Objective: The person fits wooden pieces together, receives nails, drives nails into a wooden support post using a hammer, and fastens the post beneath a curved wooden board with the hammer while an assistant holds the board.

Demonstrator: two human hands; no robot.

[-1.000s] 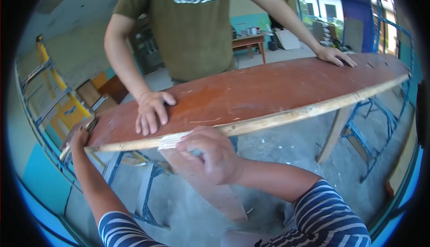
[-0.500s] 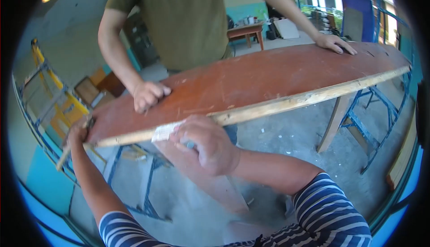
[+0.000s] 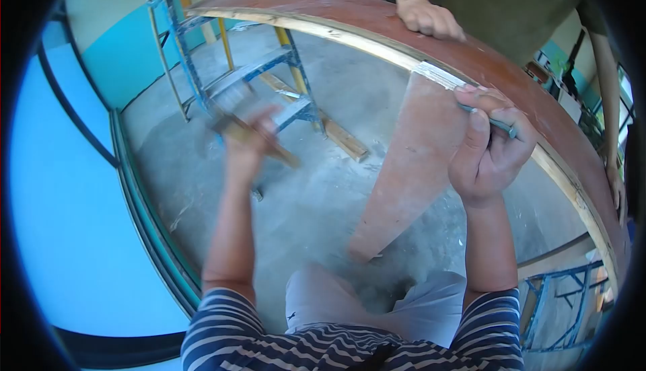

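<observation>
My left hand is closed round the wooden handle of a hammer, blurred by motion, over the floor left of the tabletop. Between the thumb and fingers of my right hand is a large nail, its tip near a whitish strip on the tabletop edge. A long reddish-brown tabletop with a pale wood edge curves across the view. Below the strip, a tapered reddish board slants down to the floor. Another person's fist presses on the tabletop.
A blue-and-yellow stepladder stands beyond my left hand, with wood pieces on the concrete floor. A blue metal trestle is at lower right. The other person's second hand rests by the tabletop's right end.
My view has swung left and down. My left hand has come off the tabletop's left end and now swings the hammer in the air. My right hand stays by the whitish strip.
</observation>
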